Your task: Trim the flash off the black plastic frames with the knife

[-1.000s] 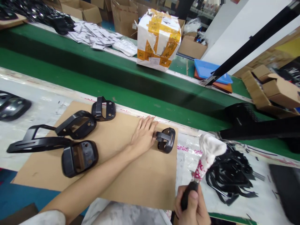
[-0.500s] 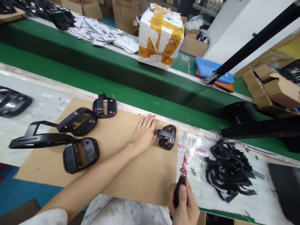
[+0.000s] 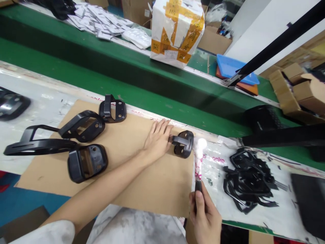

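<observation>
My left hand (image 3: 157, 139) lies flat on a brown cardboard sheet (image 3: 157, 189), fingers stretched out. Its thumb side touches the strap of a black plastic bracket (image 3: 186, 145) at the sheet's right end; the thumb itself is hidden. In my right hand (image 3: 204, 211) is a black-handled tool (image 3: 198, 162) held upright, its shaft wrapped in pink-printed white film and its head white and blurred. That head is just right of the bracket, and I cannot tell whether they touch. On the left part of the sheet lie several more black brackets (image 3: 87, 162).
A heap of thin black parts (image 3: 250, 183) lies to the right, beside a flat black panel (image 3: 308, 203). Beyond the bench runs a green conveyor (image 3: 127, 81). On its far ledge stand a taped white box (image 3: 176, 34), a blue tray (image 3: 237, 69) and a pile of white leaflets (image 3: 99, 22).
The view has tilted slightly downward. My right hand and the tool's head have shifted a little, bringing the head nearer the bracket. My left hand stays beside the bracket.
</observation>
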`<move>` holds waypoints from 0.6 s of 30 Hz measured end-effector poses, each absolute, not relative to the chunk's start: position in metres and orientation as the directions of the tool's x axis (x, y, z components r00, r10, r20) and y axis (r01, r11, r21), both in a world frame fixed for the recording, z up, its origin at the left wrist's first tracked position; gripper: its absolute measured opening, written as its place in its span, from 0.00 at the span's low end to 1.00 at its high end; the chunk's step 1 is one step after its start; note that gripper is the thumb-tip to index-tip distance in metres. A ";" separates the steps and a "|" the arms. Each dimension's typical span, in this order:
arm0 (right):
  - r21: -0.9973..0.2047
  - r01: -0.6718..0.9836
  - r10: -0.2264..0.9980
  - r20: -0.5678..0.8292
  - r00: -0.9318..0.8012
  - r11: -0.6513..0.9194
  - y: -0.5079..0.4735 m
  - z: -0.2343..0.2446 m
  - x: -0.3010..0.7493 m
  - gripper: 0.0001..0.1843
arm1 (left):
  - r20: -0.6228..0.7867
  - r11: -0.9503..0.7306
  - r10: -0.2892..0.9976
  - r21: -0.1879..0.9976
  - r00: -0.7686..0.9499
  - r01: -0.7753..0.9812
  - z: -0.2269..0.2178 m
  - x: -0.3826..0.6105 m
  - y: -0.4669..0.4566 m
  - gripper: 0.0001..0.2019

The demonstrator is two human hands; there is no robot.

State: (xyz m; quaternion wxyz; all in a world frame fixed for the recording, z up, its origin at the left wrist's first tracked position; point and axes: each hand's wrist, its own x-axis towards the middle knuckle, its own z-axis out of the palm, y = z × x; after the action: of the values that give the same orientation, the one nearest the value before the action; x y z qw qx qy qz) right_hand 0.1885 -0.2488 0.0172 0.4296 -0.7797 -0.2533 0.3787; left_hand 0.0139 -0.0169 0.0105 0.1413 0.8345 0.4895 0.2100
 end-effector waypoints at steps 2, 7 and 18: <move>-0.846 -0.047 0.686 -0.462 0.562 -0.532 -0.247 0.017 0.183 0.44 | 0.212 -0.478 0.878 0.442 0.429 0.759 0.011 0.014 -0.017 0.22; -0.772 -0.123 0.668 -0.608 0.429 -0.624 -0.240 0.029 0.176 0.44 | 0.199 -0.480 0.876 0.453 0.439 0.751 0.011 0.013 -0.016 0.25; -0.763 -0.060 0.670 -0.600 0.436 -0.644 -0.236 0.034 0.180 0.45 | 0.201 -0.486 0.872 0.461 0.446 0.742 0.009 0.012 -0.015 0.27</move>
State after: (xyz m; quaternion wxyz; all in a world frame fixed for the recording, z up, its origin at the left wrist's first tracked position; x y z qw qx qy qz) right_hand 0.1802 -0.2364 0.0336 0.3715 -0.7616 -0.2002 0.4918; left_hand 0.0122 -0.0148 0.0093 0.1548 0.8362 0.4825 0.2097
